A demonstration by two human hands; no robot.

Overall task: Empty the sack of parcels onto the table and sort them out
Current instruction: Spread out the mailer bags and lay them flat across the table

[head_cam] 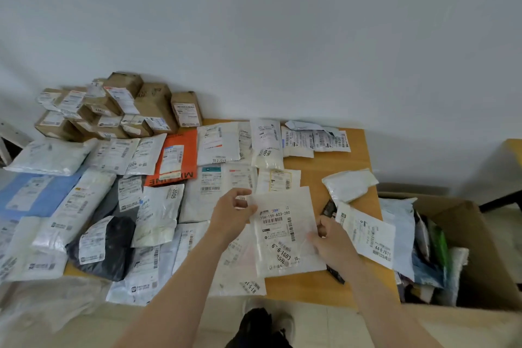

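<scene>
The left grip (234, 215) and right grip (329, 237) each pinch an edge of a flat white plastic labelled parcel (282, 234), over the orange-brown wooden desk (339, 172), among other laid-out parcels (158, 215).

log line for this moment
phase: sorting | left hand: pinches white parcel, upper left corner | right hand: holds its right edge
</scene>
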